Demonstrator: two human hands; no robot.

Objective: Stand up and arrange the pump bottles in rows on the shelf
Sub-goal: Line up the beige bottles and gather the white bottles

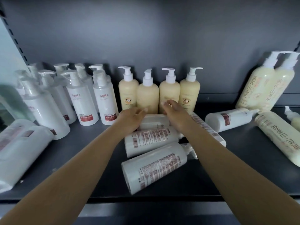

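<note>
Several cream pump bottles [147, 96] stand in a row against the back of the dark shelf [227, 176]. White pump bottles with red labels [84, 103] stand in rows to their left. In the middle several white bottles lie on their sides, one at the back [154, 121], one in front of it [151, 140] and one nearest me [154, 166]. My left hand [131, 118] hovers open at the left end of the back lying bottle. My right hand [174, 111] reaches open over its right end, fingers stretched toward the cream row. Neither hand visibly grips anything.
More white bottles lie at the left front [17, 148]. On the right, another white bottle [227, 120] and a cream one [279, 137] lie flat, and two tall cream bottles [266, 88] stand at the back right. A slotted upright [14, 41] bounds the left side.
</note>
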